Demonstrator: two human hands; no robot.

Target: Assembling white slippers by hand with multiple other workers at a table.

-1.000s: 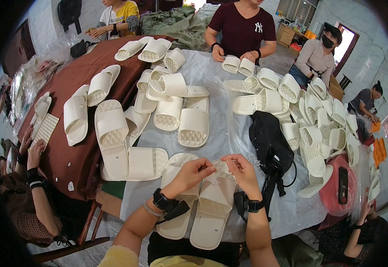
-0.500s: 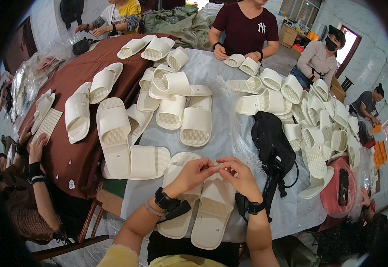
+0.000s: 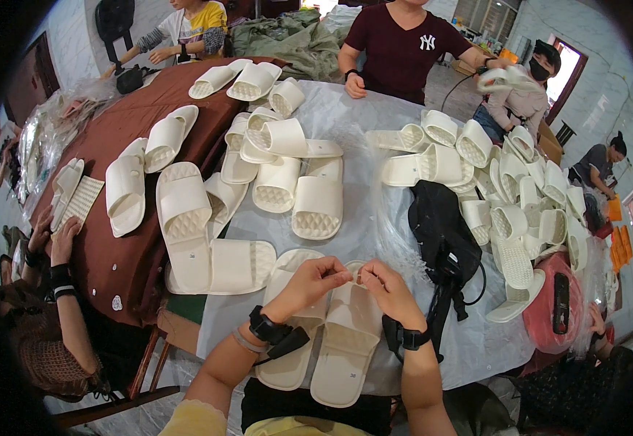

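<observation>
A pair of cream slippers lies side by side at the table's near edge: the left slipper (image 3: 285,365) and the right slipper (image 3: 342,356). My left hand (image 3: 315,282) is over the far ends of the pair, thumb and fingertips pinched together. Close beside it, above the far end of the right slipper, my right hand (image 3: 393,292) has its fingertips closed as well. Whatever is between the fingertips is too small to make out. Both wrists wear black bands with small devices.
More slippers (image 3: 316,207) lie ahead, with a large heap (image 3: 523,178) at the right. A black bag (image 3: 444,240) sits right of my hands, beyond it a pink-red package (image 3: 553,305). Co-workers stand around; one in a dark red shirt (image 3: 404,51) is across the table.
My fingertips have drawn slightly apart from each other. Across the table, the co-worker in dark red has lifted the pair of slippers off the table and swung it to the right.
</observation>
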